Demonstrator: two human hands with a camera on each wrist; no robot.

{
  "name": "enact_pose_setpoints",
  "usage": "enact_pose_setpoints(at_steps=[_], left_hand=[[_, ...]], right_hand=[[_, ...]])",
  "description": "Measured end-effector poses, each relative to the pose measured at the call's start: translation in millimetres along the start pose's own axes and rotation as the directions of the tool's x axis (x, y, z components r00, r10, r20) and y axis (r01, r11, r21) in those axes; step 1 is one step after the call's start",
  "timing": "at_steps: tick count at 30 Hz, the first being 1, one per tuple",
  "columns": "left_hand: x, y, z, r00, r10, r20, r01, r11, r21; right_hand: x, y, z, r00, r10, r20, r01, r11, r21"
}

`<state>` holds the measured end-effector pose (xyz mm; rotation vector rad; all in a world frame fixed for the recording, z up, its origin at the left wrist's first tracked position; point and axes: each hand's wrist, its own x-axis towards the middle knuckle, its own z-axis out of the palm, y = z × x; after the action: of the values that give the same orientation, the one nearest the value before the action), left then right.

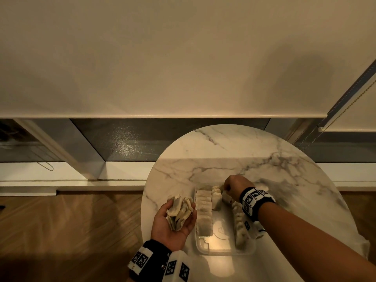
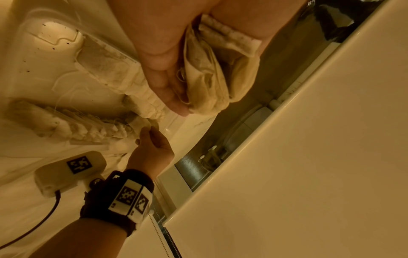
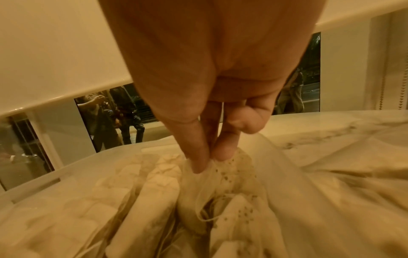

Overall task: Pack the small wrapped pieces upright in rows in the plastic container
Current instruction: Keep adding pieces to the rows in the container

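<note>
A clear plastic container (image 1: pixel 224 250) sits on the marble table with wrapped pieces standing in rows: a long left row (image 1: pixel 204 212), a short middle row (image 1: pixel 216 197) and a right row (image 1: pixel 240 226). My left hand (image 1: pixel 173 222) is palm up beside the container's left side, cupping a bunch of wrapped pieces (image 1: pixel 180 210), also seen as the bunch (image 2: pixel 212 83). My right hand (image 1: pixel 234 186) reaches over the container's far end. Its thumb and fingertips (image 3: pixel 199 162) pinch the top of one wrapped piece (image 3: pixel 223 176) among the packed ones. The container's near middle floor is bare.
The round marble table (image 1: pixel 234 151) ends just left of my left hand, with wooden floor (image 1: pixel 71 224) beyond. A crumpled translucent plastic sheet (image 3: pixel 331 183) lies right of the container. A lowered roller blind (image 1: pixel 162 58) and window sill stand behind the table.
</note>
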<state>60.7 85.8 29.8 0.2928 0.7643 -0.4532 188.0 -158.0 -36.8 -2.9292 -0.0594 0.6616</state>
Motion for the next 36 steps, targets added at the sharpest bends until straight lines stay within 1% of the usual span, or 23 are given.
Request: enact_pose_setpoints(at_steps=[5,10,12,14,17,19,22,24,25,28,32,34,36], left_hand=[[2,3,0,1.0,0.01,0.001,-0.01,1.0,-0.005],[0,2,1,1.0,0.017,0.018,-0.017,1.0,0.012],[0,1,1,1.0,0.02,0.022,-0.02,1.0,0.015],[0,0,1,1.0,0.018,0.024,-0.018,1.0,0.015],[-1,0,0,0.999,0.01,0.033,-0.011,0.999,0.031],[-1,-1,0,0.999,0.0,0.04,-0.002,0.999,0.04],[0,-3,-1,0.999,-0.011,0.052,0.01,1.0,0.017],[-2,-5,1,0.998,-0.017,0.067,0.017,1.0,0.01],[-3,-7,3,0.997,-0.022,0.078,0.021,1.0,0.021],[-6,-12,7,0.994,-0.042,0.105,0.035,0.997,0.069],[-10,-21,13,0.993,-0.043,0.112,0.031,0.994,0.103],[-13,-24,16,0.993,-0.035,0.114,0.021,0.993,0.118],[-15,-26,16,0.993,-0.026,0.116,0.01,0.99,0.141]], right_hand=[[-2,-8,-6,0.999,-0.002,-0.043,0.0,0.999,-0.039],[-9,-11,-6,0.998,-0.022,-0.051,0.018,0.997,-0.072],[-11,-10,-4,0.994,-0.037,-0.1,0.03,0.997,-0.073],[-13,-7,-3,0.987,-0.019,-0.161,0.012,0.999,-0.044],[-19,-1,-5,0.969,0.047,-0.243,-0.022,0.994,0.104],[-28,1,-7,0.945,0.113,-0.307,-0.04,0.971,0.234],[-45,3,-9,0.895,0.25,-0.369,-0.072,0.898,0.434],[-59,2,-7,0.883,0.282,-0.375,-0.028,0.83,0.557],[-67,-1,-6,0.889,0.261,-0.376,0.018,0.8,0.599],[-96,-13,-3,0.916,0.128,-0.38,0.167,0.739,0.653],[-131,-29,1,0.936,0.016,-0.351,0.245,0.688,0.683],[-148,-39,-2,0.929,-0.055,-0.367,0.314,0.644,0.697],[-164,-48,-10,0.898,-0.113,-0.426,0.405,0.589,0.699]])
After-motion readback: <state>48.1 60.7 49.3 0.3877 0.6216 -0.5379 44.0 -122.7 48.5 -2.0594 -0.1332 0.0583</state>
